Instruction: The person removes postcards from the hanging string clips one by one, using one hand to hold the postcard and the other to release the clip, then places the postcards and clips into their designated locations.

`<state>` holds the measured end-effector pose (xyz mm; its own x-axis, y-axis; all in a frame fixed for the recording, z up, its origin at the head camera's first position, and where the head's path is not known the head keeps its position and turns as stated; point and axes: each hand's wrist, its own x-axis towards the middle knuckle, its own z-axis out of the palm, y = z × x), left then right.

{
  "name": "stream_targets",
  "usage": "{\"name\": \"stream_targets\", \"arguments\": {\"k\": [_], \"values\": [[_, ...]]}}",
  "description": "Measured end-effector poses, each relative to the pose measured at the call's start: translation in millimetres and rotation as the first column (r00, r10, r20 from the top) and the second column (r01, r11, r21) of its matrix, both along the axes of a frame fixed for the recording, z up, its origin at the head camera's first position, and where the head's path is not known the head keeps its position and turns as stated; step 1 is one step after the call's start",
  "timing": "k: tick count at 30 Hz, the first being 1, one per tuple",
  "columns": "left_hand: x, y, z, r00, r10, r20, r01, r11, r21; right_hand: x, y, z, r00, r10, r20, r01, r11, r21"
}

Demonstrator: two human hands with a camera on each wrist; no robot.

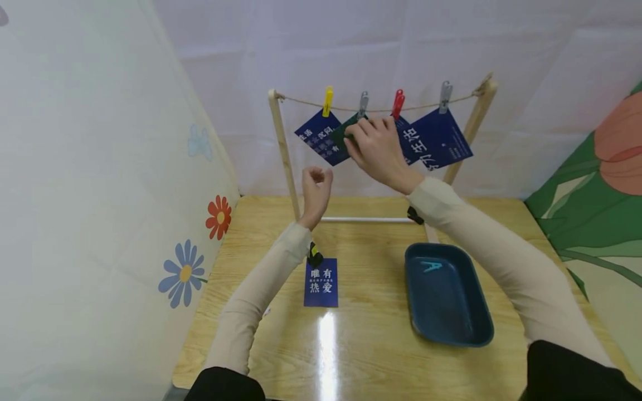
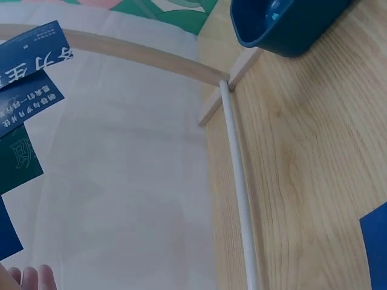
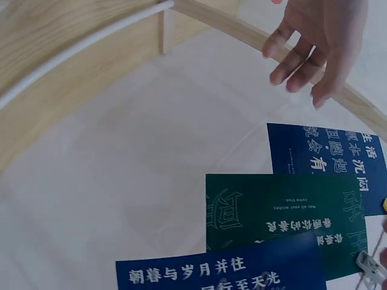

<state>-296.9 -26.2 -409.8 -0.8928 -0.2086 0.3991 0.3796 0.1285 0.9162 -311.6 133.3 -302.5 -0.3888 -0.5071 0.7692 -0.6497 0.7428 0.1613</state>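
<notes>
Bent fingers of my right hand (image 1: 378,150) are at the green card (image 1: 339,135), just below the grey clothespin (image 1: 363,103) that holds it to the string. Whether they touch or pinch the card is hidden. Lower and to the left, my left hand (image 1: 316,192) hovers with loosely bent fingers and nothing in it; the right wrist view shows those fingers (image 3: 296,63) hanging apart. A blue card (image 1: 316,133) hangs from a yellow clothespin (image 1: 328,102). Another blue card (image 3: 175,275) hangs by the red clothespin (image 1: 398,104), partly behind my right hand. At right, a blue card (image 1: 443,139) hangs from a second grey clothespin (image 1: 445,97).
The string (image 1: 306,102) spans a wooden frame (image 1: 284,150) with a white bottom bar (image 1: 368,220). A blue card (image 1: 321,295) lies on the wooden table (image 1: 371,356). Right of it stands a dark blue tray (image 1: 446,312) with a light blue clothespin (image 1: 431,266) inside.
</notes>
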Motion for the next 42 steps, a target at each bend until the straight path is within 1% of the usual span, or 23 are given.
{"name": "stream_targets", "arguments": {"k": [4, 8, 11, 15, 18, 21, 23, 24, 26, 28, 30, 32, 34, 37, 39, 42], "values": [[-0.4, 2.7, 3.0, 0.999, -0.015, 0.051, 0.016, 1.0, -0.014, -6.0, -5.0, 10.0, 0.999, 0.006, -0.037, -0.007, 1.0, -0.027], [-0.5, 6.4, 5.7, 0.995, -0.014, 0.095, 0.017, 1.0, -0.025, -10.4, -9.9, 24.2, 1.0, 0.005, -0.02, -0.006, 1.0, -0.019], [-1.1, 8.6, 7.8, 0.992, -0.003, 0.124, 0.007, 0.999, -0.031, -15.3, -13.7, 38.6, 1.0, -0.012, 0.023, 0.011, 1.0, 0.011], [-3.1, 11.2, 11.5, 0.987, 0.002, 0.16, 0.001, 1.0, -0.022, -23.3, -19.8, 56.9, 0.992, -0.023, 0.122, 0.019, 0.999, 0.035], [-4.5, 13.1, 13.4, 0.982, -0.01, 0.188, 0.012, 1.0, -0.008, -29.0, -25.2, 65.1, 0.981, -0.015, 0.192, 0.009, 0.999, 0.032], [-3.6, 15.0, 14.8, 0.976, -0.023, 0.219, 0.025, 1.0, -0.006, -32.3, -30.2, 69.0, 0.969, -0.03, 0.245, 0.02, 0.999, 0.046], [-3.0, 16.4, 14.8, 0.973, -0.028, 0.228, 0.031, 0.999, -0.009, -32.3, -32.8, 71.4, 0.957, -0.068, 0.281, 0.048, 0.996, 0.08], [-2.5, 16.8, 15.0, 0.973, -0.033, 0.23, 0.035, 0.999, -0.008, -31.7, -33.9, 72.9, 0.948, -0.09, 0.307, 0.063, 0.993, 0.099], [-2.2, 17.4, 15.1, 0.972, -0.044, 0.231, 0.046, 0.999, 0.0, -30.6, -36.0, 76.2, 0.924, -0.138, 0.357, 0.091, 0.985, 0.145], [-2.3, 17.3, 15.6, 0.972, -0.053, 0.228, 0.052, 0.999, 0.009, -29.5, -38.3, 79.8, 0.895, -0.191, 0.404, 0.119, 0.973, 0.198], [-2.5, 16.5, 16.1, 0.973, -0.061, 0.223, 0.059, 0.998, 0.017, -29.1, -40.5, 82.5, 0.869, -0.234, 0.435, 0.137, 0.96, 0.244], [-3.3, 15.6, 16.2, 0.975, -0.067, 0.214, 0.063, 0.998, 0.024, -29.2, -42.1, 84.0, 0.858, -0.258, 0.444, 0.144, 0.951, 0.273], [-4.0, 15.2, 16.0, 0.977, -0.075, 0.197, 0.072, 0.997, 0.025, -30.1, -42.9, 84.4, 0.862, -0.258, 0.437, 0.142, 0.949, 0.28], [-3.7, 15.0, 16.3, 0.982, -0.087, 0.168, 0.084, 0.996, 0.022, -31.5, -43.0, 84.3, 0.883, -0.234, 0.406, 0.129, 0.954, 0.27], [-3.0, 15.5, 16.3, 0.985, -0.091, 0.146, 0.089, 0.996, 0.025, -32.3, -42.9, 84.4, 0.893, -0.219, 0.393, 0.123, 0.959, 0.255], [-2.8, 16.2, 15.8, 0.989, -0.091, 0.119, 0.087, 0.995, 0.041, -33.5, -43.1, 85.2, 0.893, -0.207, 0.4, 0.124, 0.967, 0.224]]}}
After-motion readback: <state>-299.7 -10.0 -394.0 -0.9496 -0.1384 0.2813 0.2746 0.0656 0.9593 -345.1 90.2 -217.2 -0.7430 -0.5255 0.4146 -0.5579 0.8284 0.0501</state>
